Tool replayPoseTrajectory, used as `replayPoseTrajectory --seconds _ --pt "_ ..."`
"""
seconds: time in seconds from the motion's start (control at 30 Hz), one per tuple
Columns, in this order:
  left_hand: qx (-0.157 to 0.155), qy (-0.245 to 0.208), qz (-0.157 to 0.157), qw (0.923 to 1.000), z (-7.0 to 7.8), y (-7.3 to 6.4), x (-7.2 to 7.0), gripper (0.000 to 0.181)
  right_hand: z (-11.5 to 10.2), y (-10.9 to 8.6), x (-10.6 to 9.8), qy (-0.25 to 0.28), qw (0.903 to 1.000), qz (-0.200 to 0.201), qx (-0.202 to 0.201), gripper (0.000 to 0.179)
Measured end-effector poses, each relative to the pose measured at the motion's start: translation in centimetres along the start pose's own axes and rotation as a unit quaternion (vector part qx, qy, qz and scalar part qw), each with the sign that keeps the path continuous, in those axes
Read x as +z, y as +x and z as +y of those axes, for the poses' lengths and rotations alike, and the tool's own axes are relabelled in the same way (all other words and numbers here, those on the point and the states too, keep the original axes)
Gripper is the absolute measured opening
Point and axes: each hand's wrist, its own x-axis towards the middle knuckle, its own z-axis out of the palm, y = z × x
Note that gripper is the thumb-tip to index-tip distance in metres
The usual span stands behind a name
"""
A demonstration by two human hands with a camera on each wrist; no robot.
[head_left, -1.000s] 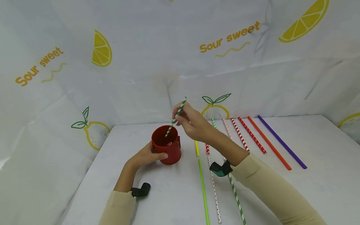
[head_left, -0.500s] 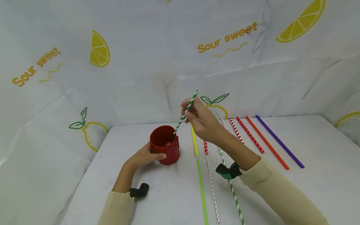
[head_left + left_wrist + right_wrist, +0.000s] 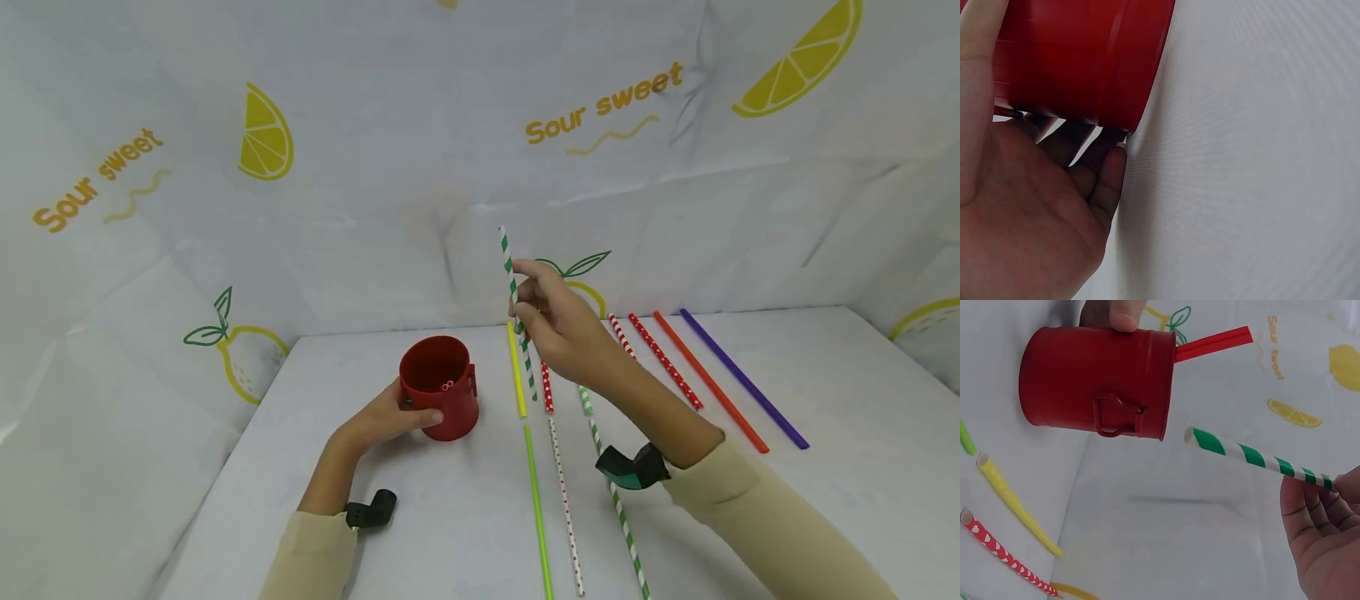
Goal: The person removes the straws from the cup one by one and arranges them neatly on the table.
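Note:
My left hand (image 3: 395,414) grips a small red metal bucket (image 3: 457,417) from its left, thumb across the front and fingers behind. In the left wrist view, fingers curve behind the bucket (image 3: 1079,56). Two red straws (image 3: 1216,344) stick out of its mouth in the right wrist view; only their ends show in the head view. To the right of the bucket, above the table, my right hand (image 3: 564,321) pinches a green-and-white striped straw (image 3: 507,262) between thumb and fingers. That straw hangs nearly upright, apart from the bucket, its lower end near the yellow straw.
Two rows of straws lie on the white table (image 3: 420,533): yellow (image 3: 517,371), red dotted (image 3: 667,362), orange (image 3: 711,379) and purple (image 3: 745,379) ones behind, with lime (image 3: 537,508), spotted white (image 3: 566,508) and green striped (image 3: 628,537) ones nearer. A lemon-print backdrop (image 3: 375,208) rises behind.
The right hand has moved right, taking the green striped straw from over the bucket's mouth to beside it. The straw's top now leans left instead of right. The left hand keeps its hold.

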Motion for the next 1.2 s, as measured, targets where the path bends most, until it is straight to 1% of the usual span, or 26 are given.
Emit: replayPoseTrajectory --seconds 0.07,0.13,0.23,0.47,0.67,0.73,0.87,1.07,1.13,1.2 --pt "-0.001 0.0 -0.001 1.0 0.0 0.0 0.0 0.078 0.1 -0.3 -0.2 -0.013 0.9998 0.001 0.015 0.049" --pt "0.0 -0.002 -0.002 1.0 0.1 -0.1 0.0 0.078 0.2 -0.7 -0.3 -0.015 0.9996 0.0 0.023 0.051" --pt "-0.001 -0.001 0.001 1.0 0.2 -0.1 0.0 0.078 0.2 -1.3 -0.6 -0.025 0.9992 -0.002 0.03 0.051" --pt "0.004 -0.005 -0.004 1.0 0.1 0.0 0.0 0.078 0.5 -3.1 -1.3 -0.059 0.9965 -0.019 0.057 0.032" --pt "0.004 -0.006 -0.002 1.0 0.1 -0.1 0.0 0.077 0.8 -4.2 -1.8 -0.088 0.9925 -0.037 0.076 0.023" --pt "0.006 -0.003 -0.003 1.0 0.0 0.0 0.0 0.077 0.8 -4.7 -2.1 -0.096 0.9904 -0.048 0.088 0.021" --pt "0.008 0.0 -0.005 1.0 0.1 0.1 0.1 0.077 1.1 -5.9 -2.8 -0.112 0.9838 -0.08 0.115 0.017" --pt "0.01 0.001 -0.007 0.9999 0.2 0.1 -0.1 0.077 1.2 -7.8 -3.5 -0.144 0.9658 -0.15 0.155 0.014" --pt "0.014 0.0 -0.008 0.9999 0.2 0.0 -0.2 0.077 1.3 -8.3 -3.6 -0.151 0.9613 -0.164 0.162 0.013" --pt "0.015 -0.004 -0.01 0.9998 0.1 0.0 -0.2 0.077 1.5 -8.7 -3.7 -0.154 0.9588 -0.17 0.168 0.013"
